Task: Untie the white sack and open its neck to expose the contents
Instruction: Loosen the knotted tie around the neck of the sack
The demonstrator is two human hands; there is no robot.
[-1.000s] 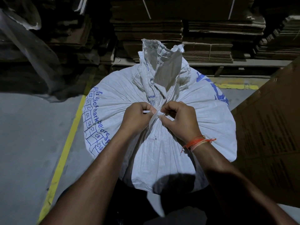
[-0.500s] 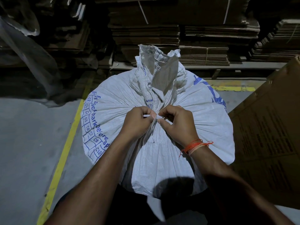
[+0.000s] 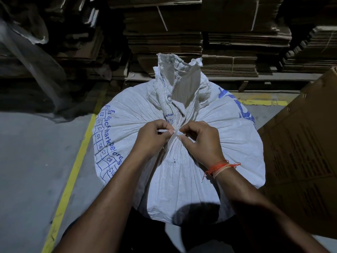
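Concrete floor (image 3: 32, 161) (yellow-lined), cardboard stacks (image 3: 164, 37) behind; both hands' fingers (image 3: 165, 131) pinch sack tie (image 3: 176, 133).

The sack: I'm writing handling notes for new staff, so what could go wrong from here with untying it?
1. Both the left hand and right hand pinch a thin white tie at the cinched neck; it may tighten or slip rather than loosen.
2. The sack bulges full, so it could sag or spill once the neck opens.
3. Dim light makes the knot hard to see.
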